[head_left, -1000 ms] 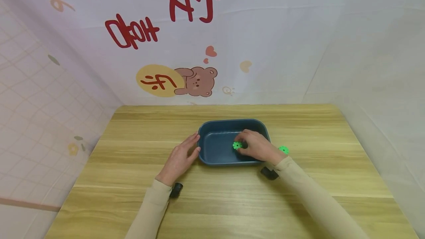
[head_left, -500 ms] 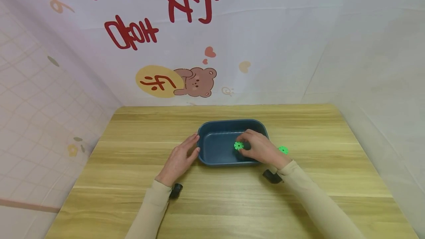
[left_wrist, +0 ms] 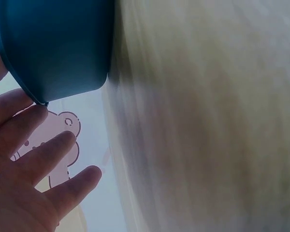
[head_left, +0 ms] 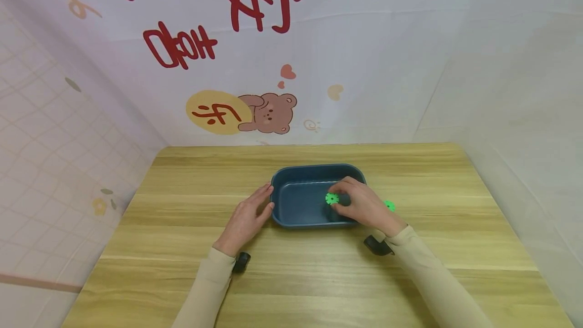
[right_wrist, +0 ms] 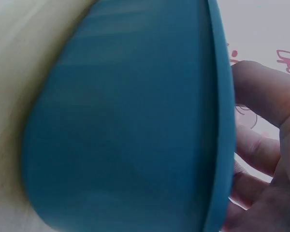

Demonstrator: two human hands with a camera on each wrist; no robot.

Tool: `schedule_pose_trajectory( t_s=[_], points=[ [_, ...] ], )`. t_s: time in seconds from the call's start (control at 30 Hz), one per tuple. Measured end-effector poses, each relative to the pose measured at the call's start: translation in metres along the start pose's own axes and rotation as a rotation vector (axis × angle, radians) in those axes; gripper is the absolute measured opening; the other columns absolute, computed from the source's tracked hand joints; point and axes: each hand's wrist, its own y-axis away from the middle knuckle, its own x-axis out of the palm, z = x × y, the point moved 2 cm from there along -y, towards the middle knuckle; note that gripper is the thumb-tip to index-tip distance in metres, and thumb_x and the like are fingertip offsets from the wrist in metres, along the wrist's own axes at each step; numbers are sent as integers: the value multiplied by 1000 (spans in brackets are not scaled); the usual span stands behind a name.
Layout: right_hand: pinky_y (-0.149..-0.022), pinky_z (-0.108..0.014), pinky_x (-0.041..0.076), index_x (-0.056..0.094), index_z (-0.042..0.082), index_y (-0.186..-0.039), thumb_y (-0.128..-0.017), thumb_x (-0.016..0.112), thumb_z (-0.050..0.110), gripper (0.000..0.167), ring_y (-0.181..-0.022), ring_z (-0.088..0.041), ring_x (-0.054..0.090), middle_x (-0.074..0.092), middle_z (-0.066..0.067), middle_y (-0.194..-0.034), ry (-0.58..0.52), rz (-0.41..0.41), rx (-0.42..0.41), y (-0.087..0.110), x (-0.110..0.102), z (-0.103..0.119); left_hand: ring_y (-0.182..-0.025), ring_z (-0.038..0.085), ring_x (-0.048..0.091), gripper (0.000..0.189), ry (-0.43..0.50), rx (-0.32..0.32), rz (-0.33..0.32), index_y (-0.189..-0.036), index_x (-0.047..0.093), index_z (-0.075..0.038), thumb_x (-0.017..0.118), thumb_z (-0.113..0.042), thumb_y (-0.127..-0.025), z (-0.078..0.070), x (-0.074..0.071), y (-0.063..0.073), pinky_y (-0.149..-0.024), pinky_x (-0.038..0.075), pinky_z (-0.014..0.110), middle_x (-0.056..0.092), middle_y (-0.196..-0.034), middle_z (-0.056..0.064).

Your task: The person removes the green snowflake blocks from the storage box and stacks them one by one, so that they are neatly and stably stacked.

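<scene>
A blue rectangular bin (head_left: 296, 226) with rounded corners stands on the table. My right hand (head_left: 362, 205) reaches over its right side and pinches a green notched plastic disc (head_left: 332, 198) between thumb and fingers, above the bin's floor. In the right wrist view the bin's outer wall (right_wrist: 125, 125) covers the disc and the fingertips. My left hand (head_left: 246, 219) is at the bin's left end, fingers straight and spread, fingertips at the rim; the left wrist view shows these fingers (left_wrist: 63, 145) beside the bin's wall (left_wrist: 58, 48).
Right of the bin, a second green notched disc (head_left: 389, 206) lies on the wooden table (head_left: 291, 277), partly behind my right wrist. Black wrist cameras (head_left: 378, 245) hang under both wrists. A white printed cloth (head_left: 378, 65) rises behind the table and along its sides.
My right hand has shifted slightly to the right inside the bin, carrying the pinched green disc with it. My left hand stays at the bin's left end.
</scene>
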Motion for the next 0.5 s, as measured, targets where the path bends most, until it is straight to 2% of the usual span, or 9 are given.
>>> schedule_pose_trajectory(
  t_s=[0.5],
  points=[
    [-86,-46,58,73,8,-117,-87,83,13,32,-102,-26,67,65,-1,-111,-55,-90,-2,15,-11,-7,-147,24,43,51,10,3,-4,-153,51,-7,60,-26,-107,0,0,1,-117,40,46,43,-161,5]
  ],
)
